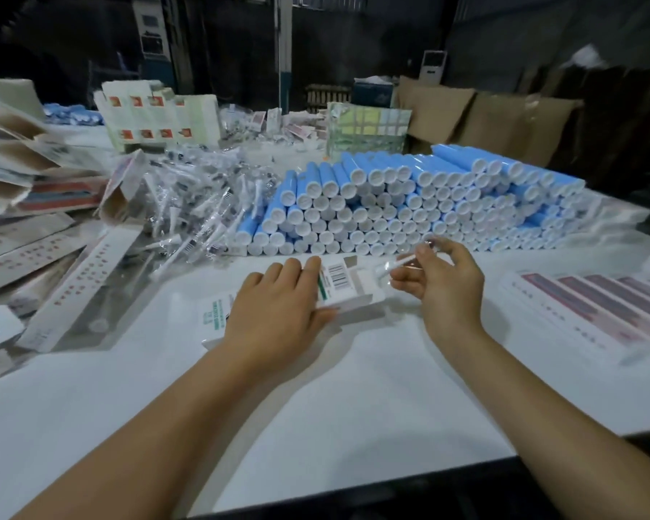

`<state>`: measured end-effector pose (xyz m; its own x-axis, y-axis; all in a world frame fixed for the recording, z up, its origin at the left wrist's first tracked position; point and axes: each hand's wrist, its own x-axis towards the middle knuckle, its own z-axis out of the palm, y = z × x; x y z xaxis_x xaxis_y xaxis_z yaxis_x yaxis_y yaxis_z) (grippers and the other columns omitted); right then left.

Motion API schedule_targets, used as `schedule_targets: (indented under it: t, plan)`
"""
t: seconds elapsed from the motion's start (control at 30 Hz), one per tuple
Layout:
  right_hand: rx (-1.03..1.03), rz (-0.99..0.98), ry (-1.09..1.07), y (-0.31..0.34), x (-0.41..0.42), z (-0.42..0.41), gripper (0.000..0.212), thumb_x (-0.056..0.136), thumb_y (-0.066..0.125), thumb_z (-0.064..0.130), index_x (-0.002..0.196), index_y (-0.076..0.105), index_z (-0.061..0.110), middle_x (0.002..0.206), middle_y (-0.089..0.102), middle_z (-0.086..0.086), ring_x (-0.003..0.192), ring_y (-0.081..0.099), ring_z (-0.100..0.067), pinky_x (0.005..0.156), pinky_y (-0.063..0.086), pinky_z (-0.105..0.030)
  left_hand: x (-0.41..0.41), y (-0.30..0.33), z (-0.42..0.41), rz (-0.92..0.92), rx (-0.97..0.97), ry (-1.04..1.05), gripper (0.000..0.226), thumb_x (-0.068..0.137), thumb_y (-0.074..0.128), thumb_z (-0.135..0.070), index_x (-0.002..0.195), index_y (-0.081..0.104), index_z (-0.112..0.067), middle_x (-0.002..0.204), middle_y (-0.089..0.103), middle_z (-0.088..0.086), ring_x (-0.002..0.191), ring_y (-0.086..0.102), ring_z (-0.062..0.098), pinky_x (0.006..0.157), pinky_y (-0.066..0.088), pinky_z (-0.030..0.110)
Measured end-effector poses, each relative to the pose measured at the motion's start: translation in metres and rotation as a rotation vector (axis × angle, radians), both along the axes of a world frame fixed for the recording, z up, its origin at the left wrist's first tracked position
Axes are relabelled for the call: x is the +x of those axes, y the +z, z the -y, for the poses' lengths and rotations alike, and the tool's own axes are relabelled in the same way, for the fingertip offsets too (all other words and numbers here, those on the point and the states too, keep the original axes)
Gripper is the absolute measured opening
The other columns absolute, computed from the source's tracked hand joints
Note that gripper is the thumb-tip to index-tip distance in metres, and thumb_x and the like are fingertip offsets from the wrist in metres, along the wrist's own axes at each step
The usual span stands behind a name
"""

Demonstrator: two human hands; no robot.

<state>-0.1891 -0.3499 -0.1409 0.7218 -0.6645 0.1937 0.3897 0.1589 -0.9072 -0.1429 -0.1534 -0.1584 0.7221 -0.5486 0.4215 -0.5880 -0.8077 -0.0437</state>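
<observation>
Presently left hand (278, 305) presses carton (338, 277) onto counter (353, 388), fingers nearly straight, to steady it. Right hand (443, 287) pinches wrapped applicator (393, 265) at carton's open end, likely for insertion.

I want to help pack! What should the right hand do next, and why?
Probably slide the little wrapped stick into the box: the right hand pinches it just beside the box's open flap, while the left hand presses the box down.

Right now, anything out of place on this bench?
Yes: cartons at left lie in a skewed heap, and wrapped nozzles sprawl loose beside them. Blue tubes are stacked neatly. Box under the left hand and nozzle in the right hand look fine.
</observation>
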Motion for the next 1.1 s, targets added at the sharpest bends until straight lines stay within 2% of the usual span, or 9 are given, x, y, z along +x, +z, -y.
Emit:
schedule_targets:
  t: [0.17,0.37,0.53,0.6,0.67,0.77,0.9,0.97,1.1]
  plan:
    - [0.102,-0.022,0.067,-0.004,0.003,-0.014,0.012,0.093,0.056,0.005,0.082,0.057,0.006,0.068,0.058,-0.009,0.056,0.068,-0.022,0.051,0.055,-0.026,-0.001,-0.001,0.003,0.012,0.014,0.008,0.075,0.09,0.027,-0.064,0.149,0.02,-0.017,0.128,0.044,0.001,0.113,0.043,0.024,0.09,0.031,0.036]
    - [-0.121,-0.075,0.017,-0.011,0.004,-0.022,0.013,0.084,0.066,-0.001,0.08,0.057,0.008,0.066,0.068,-0.003,0.058,0.066,-0.013,0.051,0.051,-0.023,-0.003,-0.001,0.005,0.031,0.004,-0.011,0.073,0.091,0.03,-0.063,0.148,0.021,-0.017,0.126,0.044,0.001,0.111,0.043,0.024,0.088,0.03,0.036]
    - [-0.423,-0.184,-0.044,-0.018,0.002,-0.031,0.022,0.085,0.069,0.017,0.067,0.065,0.028,0.085,0.071,0.003,0.091,0.066,-0.019,0.083,0.052,-0.032,-0.007,-0.001,0.01,0.057,-0.01,-0.025,0.074,0.091,0.031,-0.062,0.148,0.02,-0.016,0.127,0.043,0.001,0.112,0.042,0.023,0.087,0.029,0.034]
    - [-0.54,-0.248,0.072,-0.02,0.002,-0.037,0.011,0.094,0.056,0.031,0.094,0.066,0.036,0.119,0.058,-0.004,0.106,0.059,-0.015,0.092,0.048,-0.027,-0.007,-0.001,0.011,0.066,-0.005,-0.031,0.074,0.091,0.032,-0.061,0.148,0.02,-0.015,0.128,0.044,0.002,0.113,0.043,0.023,0.087,0.03,0.035]
    - [-0.511,-0.27,0.22,-0.021,0.005,-0.038,0.036,0.097,0.039,0.044,0.126,0.056,0.03,0.133,0.048,-0.008,0.101,0.061,-0.005,0.085,0.048,-0.014,-0.005,0.0,0.008,0.063,-0.008,-0.023,0.074,0.091,0.035,-0.06,0.148,0.02,-0.016,0.128,0.044,0.002,0.113,0.043,0.023,0.088,0.03,0.034]
    - [-0.375,-0.247,0.208,-0.02,0.006,-0.034,0.046,0.098,0.032,0.049,0.127,0.058,0.024,0.115,0.066,-0.007,0.092,0.066,-0.002,0.083,0.049,-0.017,-0.001,-0.001,0.005,0.051,-0.028,-0.013,0.073,0.091,0.036,-0.06,0.148,0.022,-0.017,0.127,0.044,0.002,0.112,0.043,0.024,0.087,0.029,0.035]
    - [-0.314,-0.205,-0.054,-0.019,0.002,-0.019,0.04,0.1,0.041,0.036,0.075,0.07,0.024,0.083,0.068,0.023,0.09,0.057,0.01,0.08,0.044,-0.015,0.002,0.0,0.004,0.044,-0.064,0.002,0.073,0.09,0.036,-0.061,0.147,0.023,-0.018,0.126,0.045,0.002,0.112,0.043,0.025,0.087,0.029,0.035]
    - [-0.325,-0.16,-0.092,-0.02,-0.002,-0.017,0.036,0.099,0.044,0.028,0.074,0.068,0.024,0.074,0.067,0.026,0.071,0.054,0.013,0.061,0.04,-0.005,0.005,0.0,0.002,0.035,-0.074,0.015,0.074,0.09,0.036,-0.061,0.148,0.022,-0.018,0.127,0.045,0.002,0.115,0.043,0.025,0.089,0.03,0.036]
    - [-0.374,-0.092,-0.067,-0.022,-0.006,-0.021,0.031,0.095,0.048,0.015,0.075,0.069,0.025,0.072,0.068,0.018,0.066,0.055,0.005,0.061,0.042,-0.009,0.007,0.0,0.0,0.03,-0.087,0.034,0.075,0.09,0.035,-0.061,0.149,0.021,-0.017,0.132,0.043,0.004,0.117,0.041,0.026,0.091,0.031,0.036]
